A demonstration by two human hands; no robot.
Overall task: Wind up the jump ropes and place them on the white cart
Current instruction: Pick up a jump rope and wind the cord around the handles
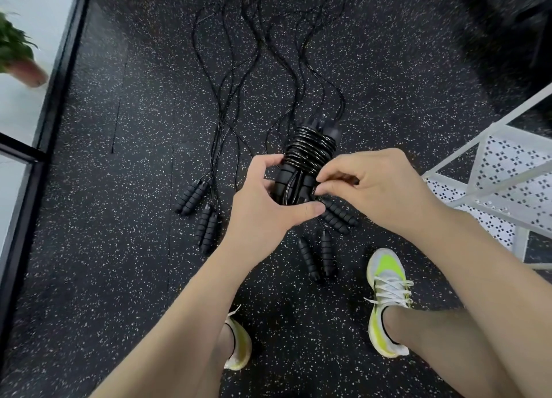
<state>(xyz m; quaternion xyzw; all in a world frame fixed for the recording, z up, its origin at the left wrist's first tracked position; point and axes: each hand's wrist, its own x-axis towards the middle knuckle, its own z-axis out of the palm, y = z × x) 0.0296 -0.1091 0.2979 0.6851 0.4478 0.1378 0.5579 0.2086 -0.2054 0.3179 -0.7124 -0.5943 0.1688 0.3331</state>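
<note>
A black jump rope (pixel 309 149) is wound in tight coils around its two handles, held above the floor at the centre of the view. My left hand (pixel 263 206) grips the lower part of the handles from the left. My right hand (pixel 370 185) pinches the loose end of the cord against the bundle from the right. Several other black jump ropes lie stretched out on the floor, with handle pairs at the left (pixel 192 196), lower left (pixel 206 229), under my hands (pixel 340 215) and near my feet (pixel 316 255). The white cart (pixel 507 185) stands at the right edge.
The floor is black speckled rubber. A potted plant (pixel 18 54) stands on a white ledge at the left, bordered by a black frame. My two feet in yellow-white shoes (pixel 388 299) stand below the ropes. Something red lies at the top left edge.
</note>
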